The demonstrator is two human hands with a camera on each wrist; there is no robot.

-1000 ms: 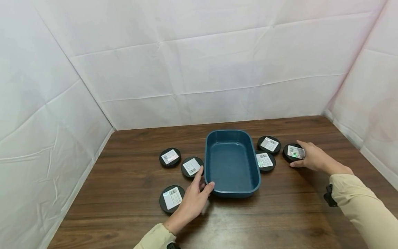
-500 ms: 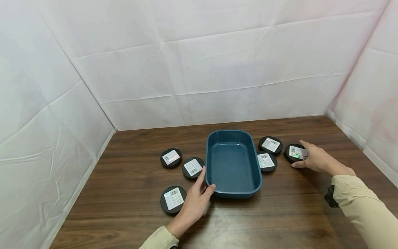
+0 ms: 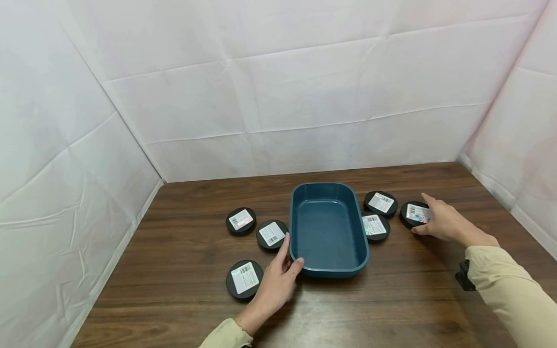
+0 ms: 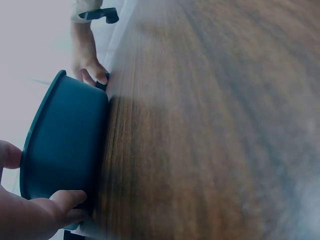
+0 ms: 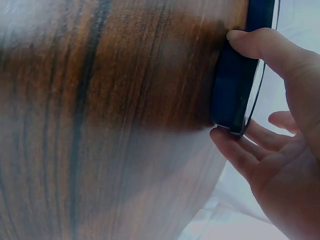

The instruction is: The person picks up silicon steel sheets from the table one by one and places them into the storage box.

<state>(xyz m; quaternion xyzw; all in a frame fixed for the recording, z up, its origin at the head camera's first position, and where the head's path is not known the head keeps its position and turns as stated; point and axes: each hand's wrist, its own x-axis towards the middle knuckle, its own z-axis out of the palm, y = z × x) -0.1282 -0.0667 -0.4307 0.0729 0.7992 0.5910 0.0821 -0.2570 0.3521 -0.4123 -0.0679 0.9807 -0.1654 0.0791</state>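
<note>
A deep blue rectangular plastic basin point(image 3: 329, 234) stands on the wooden table. My left hand point(image 3: 273, 286) holds its near left corner, thumb and fingers against the rim and outer wall, as the left wrist view also shows. Off to the right, my right hand point(image 3: 449, 223) grips a flat round black container point(image 3: 413, 215) with a white barcode label on top. In the right wrist view, the thumb and fingertips sit at the side of this container point(image 5: 232, 92), which rests low at the table surface. The palm side of the left hand is partly hidden in the head view.
Two similar black containers lie right of the basin, one farther back point(image 3: 380, 203) and one close against the basin's side point(image 3: 376, 228). Left of it lie three more: a back one point(image 3: 241, 221), a middle one point(image 3: 271, 235) and a front one point(image 3: 244, 280). White cloth walls point(image 3: 304, 96) enclose the table.
Hardly anything differs: everything shifts slightly right in the head view together with the table. Both hands keep their places at the basin and the black container.
</note>
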